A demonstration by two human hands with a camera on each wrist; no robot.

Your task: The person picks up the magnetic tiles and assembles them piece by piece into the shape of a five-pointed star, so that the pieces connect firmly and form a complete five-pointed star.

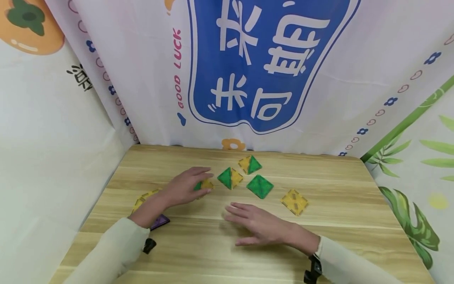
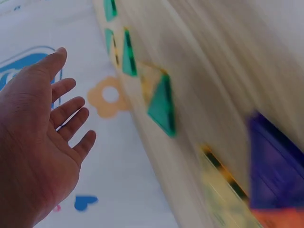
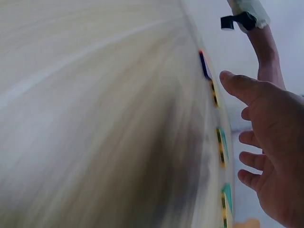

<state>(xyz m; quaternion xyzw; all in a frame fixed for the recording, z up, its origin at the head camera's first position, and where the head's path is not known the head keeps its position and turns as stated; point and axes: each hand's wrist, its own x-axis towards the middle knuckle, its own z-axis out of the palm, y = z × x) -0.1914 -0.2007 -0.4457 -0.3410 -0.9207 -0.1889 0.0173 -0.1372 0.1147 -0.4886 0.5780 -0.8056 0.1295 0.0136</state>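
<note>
Your left hand (image 1: 184, 187) rests over a small green-and-yellow tile pyramid (image 1: 203, 185) near the middle of the wooden table (image 1: 213, 252). In the head view its fingers arch over the pyramid and touch it, while the left wrist view shows the fingers spread and nearly straight; I cannot tell whether they actually grip the piece. Your right hand (image 1: 257, 225) hovers flat at about 5 o'clock from that pyramid, fingers straight and loose, holding nothing.

At 3 o'clock from the pyramid stands a second green-and-yellow pyramid (image 1: 229, 178), with a third (image 1: 250, 164) just beyond it at about 1 o'clock. A green pyramid (image 1: 260, 186) sits farther right, and a flat yellow square tile (image 1: 294, 202) lies well apart at 4 o'clock. Under your left forearm, at 8 o'clock, lie a yellow tile (image 1: 142, 199) and a purple tile (image 1: 160, 221), partly hidden.
</note>
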